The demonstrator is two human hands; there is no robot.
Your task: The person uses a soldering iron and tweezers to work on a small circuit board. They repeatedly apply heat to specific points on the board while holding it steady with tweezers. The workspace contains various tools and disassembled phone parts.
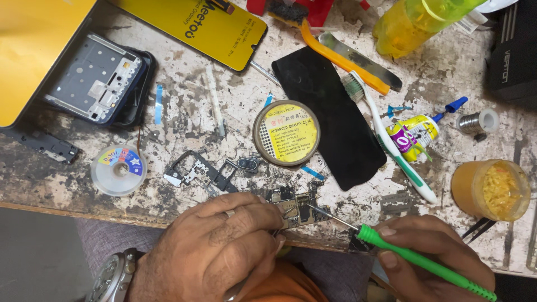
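1. Left hand (215, 246) pins a small circuit board (296, 210) at the worktop's (184, 106) near edge, grip clamped on it.
2. Right hand (430, 257), grip closed around a green screwdriver (414, 258), sets its tip on the board.
3. A slip could likely gouge components.
4. Crowding close behind: solder paste tin (286, 133), black glass panel (330, 117), toothbrush (389, 140), metal bracket (196, 170).

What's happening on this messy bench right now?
A person is working on a small phone circuit board at the near edge of a worn workbench. The left hand pins the board down while the right hand holds a green-handled screwdriver, its tip on the board. A round tin of soldering paste sits just behind.
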